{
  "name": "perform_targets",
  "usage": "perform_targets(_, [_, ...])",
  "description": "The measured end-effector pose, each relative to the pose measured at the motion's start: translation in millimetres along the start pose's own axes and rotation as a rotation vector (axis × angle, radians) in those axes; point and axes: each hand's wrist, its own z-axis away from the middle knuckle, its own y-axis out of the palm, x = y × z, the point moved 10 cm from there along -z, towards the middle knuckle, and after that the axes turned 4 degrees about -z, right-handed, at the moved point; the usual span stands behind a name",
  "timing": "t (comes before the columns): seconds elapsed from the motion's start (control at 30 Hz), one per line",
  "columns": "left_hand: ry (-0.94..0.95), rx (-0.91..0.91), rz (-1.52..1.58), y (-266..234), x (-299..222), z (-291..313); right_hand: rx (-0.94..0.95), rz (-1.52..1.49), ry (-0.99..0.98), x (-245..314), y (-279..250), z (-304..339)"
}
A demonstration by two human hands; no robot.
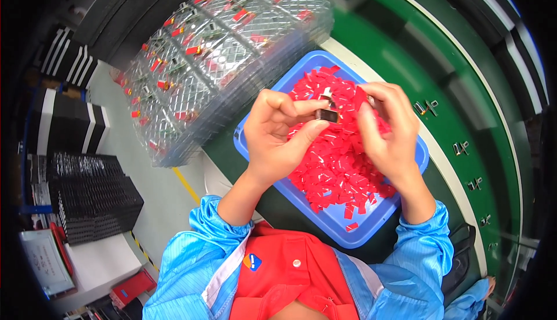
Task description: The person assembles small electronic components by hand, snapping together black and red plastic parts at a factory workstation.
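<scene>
My left hand [277, 131] pinches a small dark metal part [327, 115] between thumb and forefinger, a short pale piece rising at its far end. My right hand [390, 128] is closed, thumb and fingers together; what lies between its fingertips blends with the red behind and I cannot make it out. Both hands are above a blue plastic tray [352, 240]. A heap of small red tabs [325, 169] fills most of that tray, several showing pale edges.
Left of the tray stands a stack of clear plastic trays [232, 35] holding red-tabbed metal parts. To the right, small metal parts [426, 108] lie spaced along a green belt [418, 59]. Black stacked trays [96, 195] are at far left. Another person's blue sleeve [469, 301] shows lower right.
</scene>
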Motion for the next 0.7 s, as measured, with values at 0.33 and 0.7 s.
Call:
perform_targets(0.33, [-0.143,-0.018,-0.312,-12,18,-15,0.196,0.253,-0.021,-101,8,-31])
perform_targets(0.7, [0.182,-0.015,-1.391,-115,-74,-54,0.318,0.507,0.003,-108,-30,-19])
